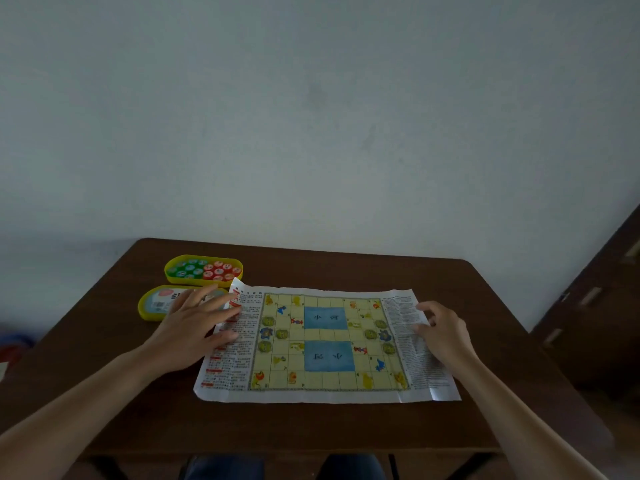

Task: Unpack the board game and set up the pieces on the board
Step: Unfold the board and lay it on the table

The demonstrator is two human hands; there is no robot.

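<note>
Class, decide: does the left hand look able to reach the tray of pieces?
Probably yes: the left hand rests on the paper board near the tray; only the flat lid lies between.

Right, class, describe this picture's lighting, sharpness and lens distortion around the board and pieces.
Head view: dim, flat light with no glare on the paper board; its side print is too blurred to read; the pieces in the yellow tray show only as soft green and red discs; the table looks tilted and stretched, likely by the wide-angle lens.

Dark brown table point(311, 420) against pale wall point(311, 116), wooden furniture point(595, 323) alongside.
</note>
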